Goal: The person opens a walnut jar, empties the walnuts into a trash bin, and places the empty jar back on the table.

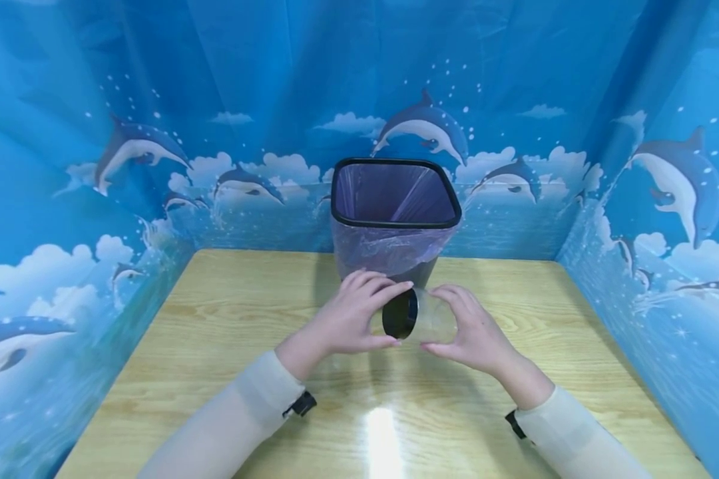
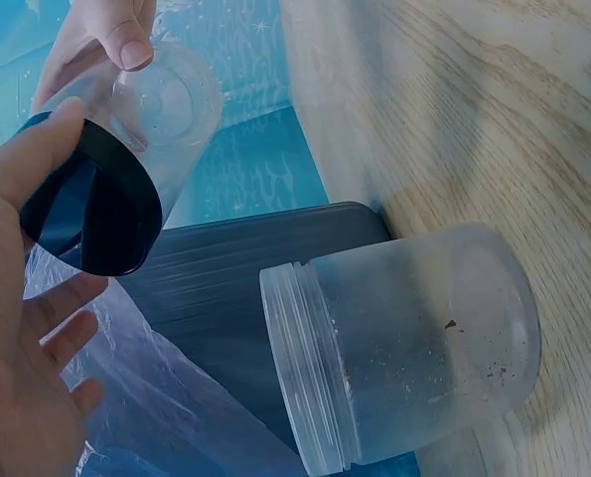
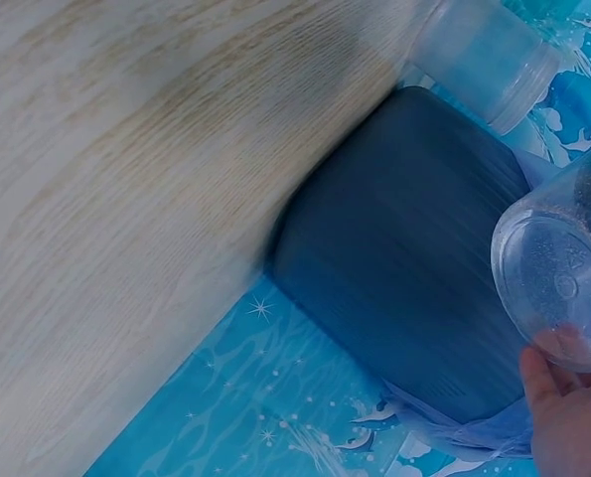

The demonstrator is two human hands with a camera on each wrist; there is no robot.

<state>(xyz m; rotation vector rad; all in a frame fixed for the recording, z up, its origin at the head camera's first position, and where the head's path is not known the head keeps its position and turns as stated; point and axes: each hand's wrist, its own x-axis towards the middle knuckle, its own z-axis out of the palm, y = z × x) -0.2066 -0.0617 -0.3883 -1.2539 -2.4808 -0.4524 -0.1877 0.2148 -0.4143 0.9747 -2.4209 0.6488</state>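
A clear plastic jar (image 1: 436, 318) with a black lid (image 1: 399, 315) is tipped on its side above the table, between both hands. My left hand (image 1: 350, 318) pinches the lid's rim, the thumb on one edge and a finger across the other. From the right, my right hand (image 1: 476, 332) grips the jar's clear body near its base, as the right wrist view also shows. In the left wrist view, a second clear jar (image 2: 424, 348) stands on the table without a lid, small dark bits on its wall. My left hand hides this jar in the head view.
Behind the hands stands a trash bin (image 1: 422, 273) with a black rim (image 1: 395, 225) and a purple bag liner. The wood-grain table (image 1: 245, 286) is walled in by blue dolphin-print curtains (image 1: 275, 100) at the back and sides.
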